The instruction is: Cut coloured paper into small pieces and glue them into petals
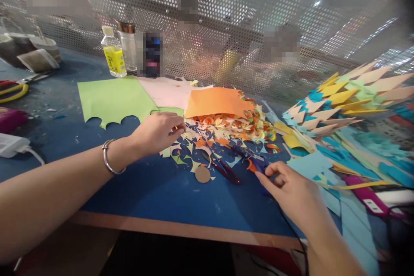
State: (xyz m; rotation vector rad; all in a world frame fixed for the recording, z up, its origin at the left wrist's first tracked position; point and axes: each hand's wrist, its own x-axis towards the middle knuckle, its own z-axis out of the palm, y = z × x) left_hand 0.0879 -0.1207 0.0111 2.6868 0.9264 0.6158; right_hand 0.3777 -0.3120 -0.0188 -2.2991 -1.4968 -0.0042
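Right hand (291,194) nearest, fingers (263,177) loosely apart, holding nothing, index tip just touching a blue-handled tool (258,164) on the worktop (145,194). Left hand (158,131) farther out, fingertips pinched on a paper scrap (182,134) at the scrap pile (226,127) edge. Best handled one scrap at a time, lightly, clear of the red scissors (223,168) between.
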